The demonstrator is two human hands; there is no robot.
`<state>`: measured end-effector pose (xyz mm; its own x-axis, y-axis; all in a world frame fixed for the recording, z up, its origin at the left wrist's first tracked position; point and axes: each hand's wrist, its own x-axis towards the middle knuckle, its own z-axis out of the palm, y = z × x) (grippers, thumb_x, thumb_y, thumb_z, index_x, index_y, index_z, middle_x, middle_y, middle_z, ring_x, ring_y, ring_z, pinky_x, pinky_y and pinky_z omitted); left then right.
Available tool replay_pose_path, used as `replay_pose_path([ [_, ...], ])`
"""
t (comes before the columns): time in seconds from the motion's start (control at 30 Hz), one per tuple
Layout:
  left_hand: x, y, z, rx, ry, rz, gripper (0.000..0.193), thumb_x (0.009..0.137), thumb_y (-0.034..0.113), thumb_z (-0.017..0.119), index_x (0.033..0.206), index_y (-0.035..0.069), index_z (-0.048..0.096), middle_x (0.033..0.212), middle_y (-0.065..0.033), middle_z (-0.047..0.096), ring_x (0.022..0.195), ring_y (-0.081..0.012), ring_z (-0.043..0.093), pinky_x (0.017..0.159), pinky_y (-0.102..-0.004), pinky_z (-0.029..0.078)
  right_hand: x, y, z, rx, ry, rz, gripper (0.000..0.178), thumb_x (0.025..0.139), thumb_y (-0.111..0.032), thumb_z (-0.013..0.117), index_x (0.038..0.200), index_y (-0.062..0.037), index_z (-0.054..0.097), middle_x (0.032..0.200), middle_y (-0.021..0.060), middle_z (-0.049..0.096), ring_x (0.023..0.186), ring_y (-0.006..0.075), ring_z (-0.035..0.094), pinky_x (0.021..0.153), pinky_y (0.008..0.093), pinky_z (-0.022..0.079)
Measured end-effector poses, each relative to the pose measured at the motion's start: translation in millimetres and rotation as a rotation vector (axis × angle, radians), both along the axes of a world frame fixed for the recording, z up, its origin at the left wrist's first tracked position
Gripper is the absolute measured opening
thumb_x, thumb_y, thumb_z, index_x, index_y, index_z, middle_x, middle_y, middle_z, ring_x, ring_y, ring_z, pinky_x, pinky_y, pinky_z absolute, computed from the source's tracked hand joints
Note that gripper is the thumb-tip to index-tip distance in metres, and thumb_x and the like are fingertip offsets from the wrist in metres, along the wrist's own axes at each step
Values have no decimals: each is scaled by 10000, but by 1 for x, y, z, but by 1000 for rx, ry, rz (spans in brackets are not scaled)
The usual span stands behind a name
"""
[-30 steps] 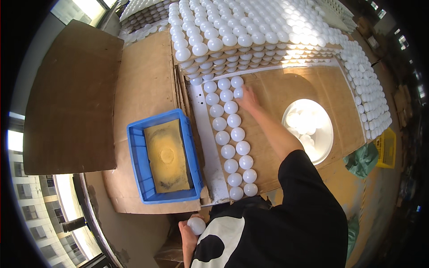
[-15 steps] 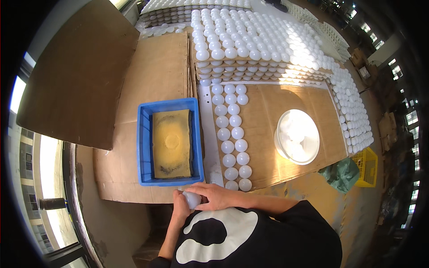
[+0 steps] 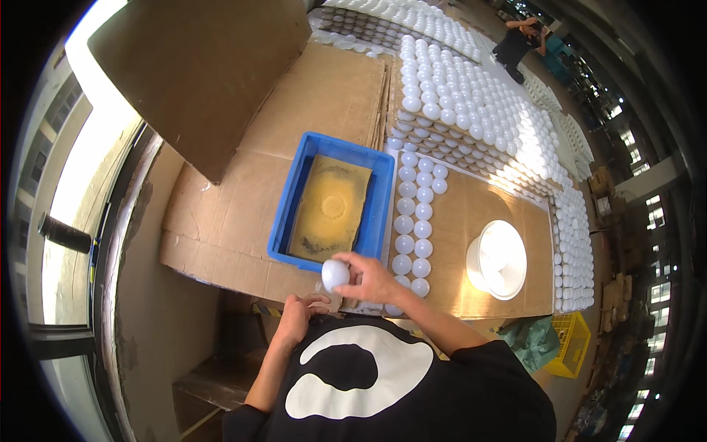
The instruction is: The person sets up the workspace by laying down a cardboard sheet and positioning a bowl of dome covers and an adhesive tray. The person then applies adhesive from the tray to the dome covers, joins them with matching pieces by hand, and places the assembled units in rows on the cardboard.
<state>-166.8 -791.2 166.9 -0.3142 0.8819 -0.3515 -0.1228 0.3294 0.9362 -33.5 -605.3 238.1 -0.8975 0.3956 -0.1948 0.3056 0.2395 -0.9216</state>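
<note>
My right hand grips a round, glossy white bulb cover between thumb and fingers, just off the near edge of a blue plastic tub. Below it, at the table's front edge, my left hand has its fingers curled by a pale, crumpled-looking piece; what they hold is hard to make out. Inside the tub lies a yellow pad with dark smudges and a round mark at its middle. To the right, two rows of white bulb covers stand on cardboard.
A white round bucket with white pieces inside stands on the cardboard sheet. Stacked layers of bulb covers rise behind. A large cardboard panel leans at left. A yellow crate sits right; another person is far back.
My hands have separated. The right one has lifted the bulb cover up toward the tub, while the left stays low at the table edge. The view has turned, and a distant person now shows.
</note>
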Motion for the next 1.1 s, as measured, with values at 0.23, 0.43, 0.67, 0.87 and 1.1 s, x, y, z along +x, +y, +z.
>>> replay_pose_path([
  [0.23,-10,-62,-37,-69,-523,410,282,749,-40,299,816,-153,548,909,-227,639,776,-253,616,745,-317,507,-60,102,-70,639,-52,-255,629,719,-279,739,1237,4,523,1028,202,652,887,301,656,789,375,516],
  [0.43,3,-74,-48,-115,-554,474,252,717,-53,296,828,-133,508,906,-231,634,768,-250,612,746,-317,506,-110,103,-81,705,-311,-85,638,731,-286,713,1279,-32,508,1168,239,574,1090,394,561,930,443,457],
  [0.67,0,-83,-53,-120,-488,427,222,715,-46,289,908,-121,369,963,-243,611,811,-264,606,760,-330,520,-122,99,-93,757,-420,-8,596,769,-255,677,1287,-33,483,1137,236,546,1058,432,557,913,463,462],
  [0.87,-1,-73,-45,-161,-489,387,272,712,-30,292,887,-143,467,963,-233,625,817,-265,612,767,-337,519,-127,104,-109,867,-422,14,493,759,-231,681,1163,-1,519,1047,256,552,955,416,598,812,476,505],
  [1.1,2,-41,-30,-157,-388,194,330,717,-14,295,826,-175,562,963,-244,637,853,-268,625,804,-335,517,-117,112,-105,806,-317,1,483,746,-237,676,1130,25,544,1039,265,565,926,413,623,803,467,519],
])
